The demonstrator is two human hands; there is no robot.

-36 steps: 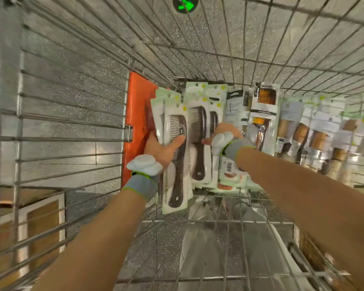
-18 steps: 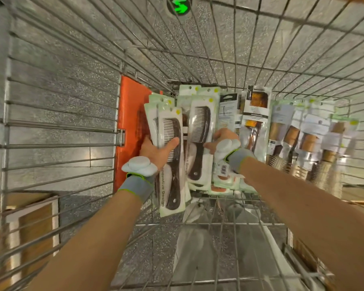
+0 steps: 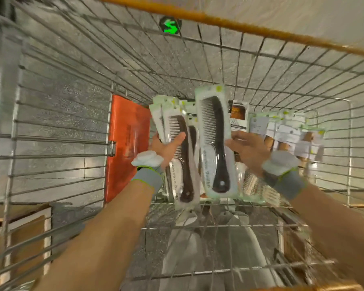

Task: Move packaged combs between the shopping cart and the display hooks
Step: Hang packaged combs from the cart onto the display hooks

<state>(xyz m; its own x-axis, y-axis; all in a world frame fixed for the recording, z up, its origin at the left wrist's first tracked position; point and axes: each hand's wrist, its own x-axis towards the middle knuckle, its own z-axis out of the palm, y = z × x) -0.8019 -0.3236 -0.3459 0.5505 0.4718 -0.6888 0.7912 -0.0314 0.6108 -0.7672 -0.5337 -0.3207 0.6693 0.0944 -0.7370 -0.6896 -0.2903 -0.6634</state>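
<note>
Standing beside the person, I look down into the wire basket of the shopping cart, and both arms reach toward its far end. The left hand grips a bundle of packaged combs, thumb across the front pack and fingers curled behind, close to the orange panel in the far-left corner. The right hand pinches a single packaged comb by its right edge. It is held upright just beside the bundle and a little higher, clear of the packs below.

More stock stands along the far end: a row of packaged brushes with wooden handles leans toward the far-right corner, and a few more packs show behind and under the held ones (what they are is hard to read through the blur). The near half of the basket floor shows only wire.

As for progress, my guess is that this is the gathering stage. Combs are being collected from the cart into the left hand, and the one in the right hand looks about to join them. The display hooks are not in sight, so nothing shows as hung. The carry to the hooks, the hanging and whatever comb packs remain at the far end all look left to do.
</note>
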